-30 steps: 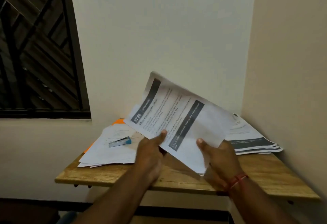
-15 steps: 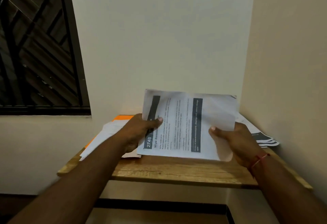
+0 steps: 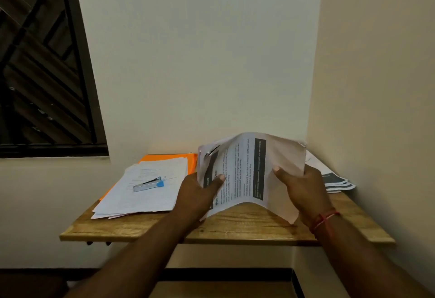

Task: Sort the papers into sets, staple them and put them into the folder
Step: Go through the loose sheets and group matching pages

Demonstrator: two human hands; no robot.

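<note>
Head view. Wooden bench (image 3: 247, 228) set into a wall corner, barred window (image 3: 42, 62) to the left.

- Left hand (image 3: 202, 195): thumb pressed on the printed face of a set of papers (image 3: 247, 170), fingers curled behind its left edge. Firm grip.
- Right hand (image 3: 303, 187): grips the right edge of the same set, thumb on top and fingers behind. Red thread (image 3: 323, 221) round the wrist.
- The set is held over the bench's middle, bowed upward into an arch between the two hands. Dark header bars and text show, too blurred to read. Whether its lower edge touches the wood, cannot tell.
- Left of the hands: loose stack of sheets (image 3: 162, 168) lying flat, with a stapler (image 3: 148, 184), silver with a blue end, on top.
- Orange folder (image 3: 169, 157) under that stack, showing at its far and left edges.
- Right corner: another pile of printed sheets (image 3: 334, 180), fanned, against the side wall.
</note>
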